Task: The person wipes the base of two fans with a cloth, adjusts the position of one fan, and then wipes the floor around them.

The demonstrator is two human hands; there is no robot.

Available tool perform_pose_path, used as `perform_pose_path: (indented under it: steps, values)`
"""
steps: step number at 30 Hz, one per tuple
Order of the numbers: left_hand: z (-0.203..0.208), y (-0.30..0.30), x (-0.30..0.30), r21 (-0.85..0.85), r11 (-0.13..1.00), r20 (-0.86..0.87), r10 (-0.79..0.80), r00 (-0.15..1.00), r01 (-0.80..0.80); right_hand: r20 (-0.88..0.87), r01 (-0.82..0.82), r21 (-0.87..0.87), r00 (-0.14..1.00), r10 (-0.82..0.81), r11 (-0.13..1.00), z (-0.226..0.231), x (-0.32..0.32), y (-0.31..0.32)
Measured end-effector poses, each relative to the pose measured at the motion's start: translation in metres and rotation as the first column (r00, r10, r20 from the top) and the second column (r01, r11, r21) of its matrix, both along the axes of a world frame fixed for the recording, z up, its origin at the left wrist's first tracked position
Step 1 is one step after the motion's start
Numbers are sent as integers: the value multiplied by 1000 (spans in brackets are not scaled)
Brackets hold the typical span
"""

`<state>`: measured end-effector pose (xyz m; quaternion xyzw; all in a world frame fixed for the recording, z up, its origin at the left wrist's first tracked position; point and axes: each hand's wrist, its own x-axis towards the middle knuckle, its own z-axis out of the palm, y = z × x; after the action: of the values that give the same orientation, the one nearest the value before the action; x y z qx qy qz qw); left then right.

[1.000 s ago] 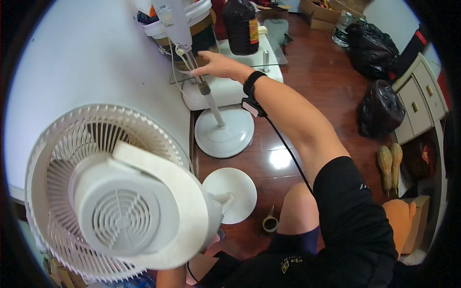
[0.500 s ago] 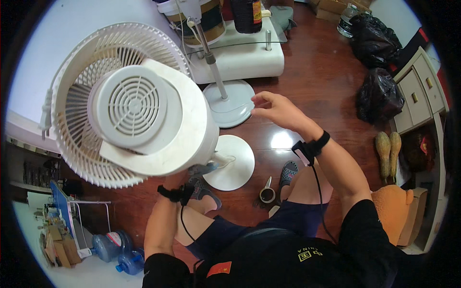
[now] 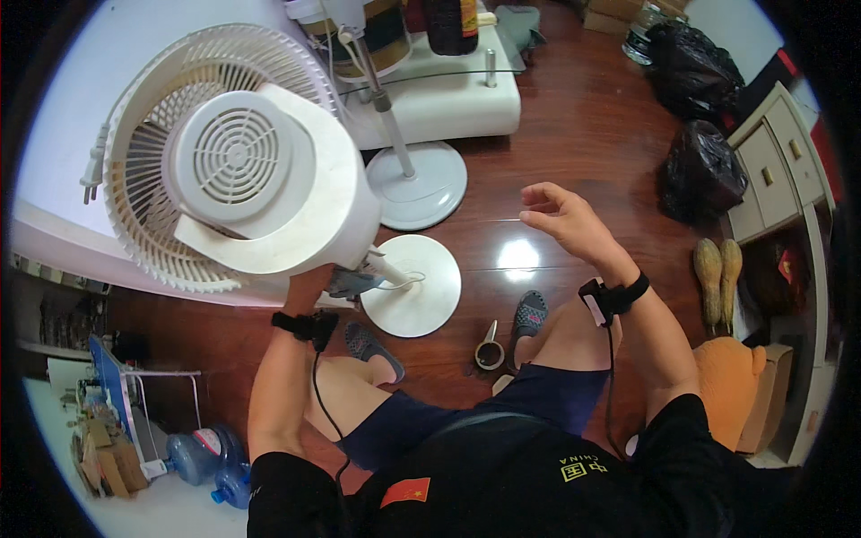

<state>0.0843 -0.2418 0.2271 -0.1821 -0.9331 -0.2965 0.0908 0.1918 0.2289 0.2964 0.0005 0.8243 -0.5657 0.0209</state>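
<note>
A white electric fan [image 3: 332, 193] fills the left side, its round grey motor cover facing up and its cage tilted. Its pole runs down to a round white base [image 3: 426, 300] on the floor. My left hand [image 3: 309, 280] reaches to the underside of the fan's housing, which hides its fingers. Beside that hand, at the fan's neck, is something grey-blue [image 3: 355, 283] that I cannot make out clearly. My right hand [image 3: 563, 220] hovers over the floor, holding nothing, with thumb and fingers apart. The fan's plug [image 3: 92, 175] hangs at the cage's left edge.
Behind the fan stands a second grey round base [image 3: 417, 193] with a pole, before a white glass-topped table [image 3: 466, 108]. A small handled cup [image 3: 489, 356] sits between my feet. Black bags [image 3: 704, 170], two long squashes [image 3: 717, 278] and a drawer cabinet [image 3: 771, 179] line the right.
The fan head has shifted away from me, and my left hand has moved with it. My right hand has drawn back to the right, farther from the grey base. The whole view has shifted slightly.
</note>
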Motion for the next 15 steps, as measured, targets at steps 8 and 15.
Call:
perform_pose_path:
  steps: [8,15]
  values:
    - [4,-15,-22,-145,989,-50,-38,998,30,-19,58,59,998,-57,997,-2,19,28]
    - [9,-1,-18,-56,998,24,-16,1000,18,-23,86,67,996,-85,994,-18,29,27]
